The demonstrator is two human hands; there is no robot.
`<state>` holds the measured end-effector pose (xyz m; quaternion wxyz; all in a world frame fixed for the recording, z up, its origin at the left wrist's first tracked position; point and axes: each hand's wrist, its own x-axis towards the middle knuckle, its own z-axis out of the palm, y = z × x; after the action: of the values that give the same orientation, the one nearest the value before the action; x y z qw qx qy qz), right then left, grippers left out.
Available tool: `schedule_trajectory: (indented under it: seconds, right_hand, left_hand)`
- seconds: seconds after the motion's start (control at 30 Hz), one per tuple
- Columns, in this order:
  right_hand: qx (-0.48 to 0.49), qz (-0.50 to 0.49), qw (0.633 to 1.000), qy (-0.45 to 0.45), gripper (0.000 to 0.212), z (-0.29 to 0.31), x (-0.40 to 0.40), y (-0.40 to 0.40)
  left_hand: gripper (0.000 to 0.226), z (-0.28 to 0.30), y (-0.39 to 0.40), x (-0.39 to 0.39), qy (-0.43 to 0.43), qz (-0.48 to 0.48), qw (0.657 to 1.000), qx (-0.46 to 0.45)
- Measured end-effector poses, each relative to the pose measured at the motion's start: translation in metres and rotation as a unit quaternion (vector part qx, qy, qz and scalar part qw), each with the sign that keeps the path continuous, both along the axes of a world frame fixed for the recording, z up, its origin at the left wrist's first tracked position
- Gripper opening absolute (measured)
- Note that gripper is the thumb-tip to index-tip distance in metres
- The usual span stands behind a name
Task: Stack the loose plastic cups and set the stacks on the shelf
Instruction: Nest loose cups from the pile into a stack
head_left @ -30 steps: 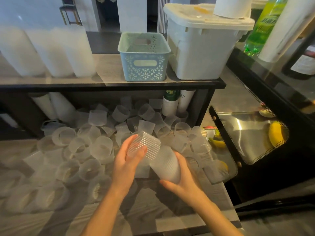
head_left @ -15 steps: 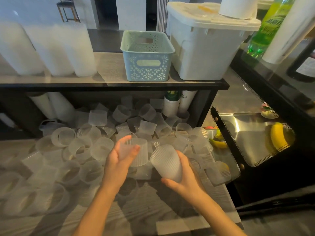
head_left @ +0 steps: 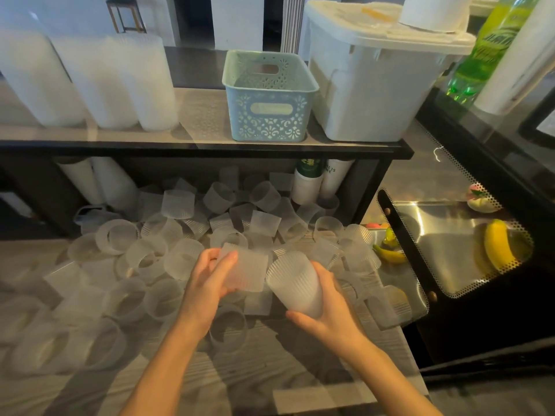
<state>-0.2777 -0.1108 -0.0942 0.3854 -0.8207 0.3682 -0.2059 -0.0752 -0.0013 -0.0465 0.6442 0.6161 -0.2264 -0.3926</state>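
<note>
While gripping a single ribbed cup (head_left: 244, 273) with curled left hand (head_left: 207, 283) fingers, cradles a short cup stack (head_left: 295, 285) in the right hand (head_left: 327, 313), fingers wrapped round its base, above loose cups (head_left: 144, 259) littering the counter (head_left: 270, 370).

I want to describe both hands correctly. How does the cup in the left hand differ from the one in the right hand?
The left hand grips its cup from the side; the right hand holds its cup from below. The left cup looks clearer, the right one more opaque, perhaps several nested. Both are ribbed, frosted plastic.
</note>
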Motion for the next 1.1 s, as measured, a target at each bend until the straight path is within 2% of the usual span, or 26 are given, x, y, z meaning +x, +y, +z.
schedule_trajectory:
  seconds: [0.07,0.1,0.23,0.3,0.4,0.53,0.7,0.83,0.93,1.1]
  right_hand:
    - [-0.013,0.006,1.0,0.004,0.091,0.002,0.001,0.0]
    - [-0.018,0.011,1.0,0.006,0.091,0.003,0.002,0.0]
    - [-0.031,0.023,0.999,0.009,0.096,0.004,0.008,-0.001]
    - [-0.03,0.025,0.999,0.013,0.097,0.005,0.011,-0.001]
    - [-0.037,0.026,0.999,0.017,0.096,0.003,0.013,-0.001]
    - [-0.05,0.02,0.998,0.028,0.096,0.004,0.016,-0.001]
    - [-0.069,0.026,0.996,0.044,0.096,0.008,0.019,0.001]
    - [-0.1,0.026,0.993,0.048,0.098,0.014,0.023,0.002]
    - [-0.132,0.032,0.99,0.045,0.097,0.016,0.024,0.001]
    - [-0.129,0.034,0.99,0.039,0.096,0.019,0.025,0.002]
  left_hand:
    - [0.017,0.001,0.0,-0.001,0.037,0.021,0.999,-0.015]
    - [0.017,0.002,0.0,-0.002,0.057,0.027,0.998,-0.023]
    - [0.05,0.005,-0.001,0.001,0.077,0.007,0.996,-0.035]
    - [0.054,0.004,-0.002,0.002,0.034,0.012,0.999,-0.019]
    - [0.063,0.006,-0.005,0.003,-0.077,0.047,0.996,0.007]
    - [0.057,0.011,-0.011,-0.001,-0.114,0.024,0.993,-0.006]
    - [0.066,0.007,-0.016,0.004,-0.147,-0.044,0.988,0.007]
    - [0.057,0.011,-0.021,0.002,-0.215,-0.079,0.973,0.016]
    - [0.061,0.011,-0.023,-0.001,-0.255,-0.098,0.962,0.023]
    - [0.063,0.007,-0.025,-0.012,-0.303,-0.109,0.946,0.032]
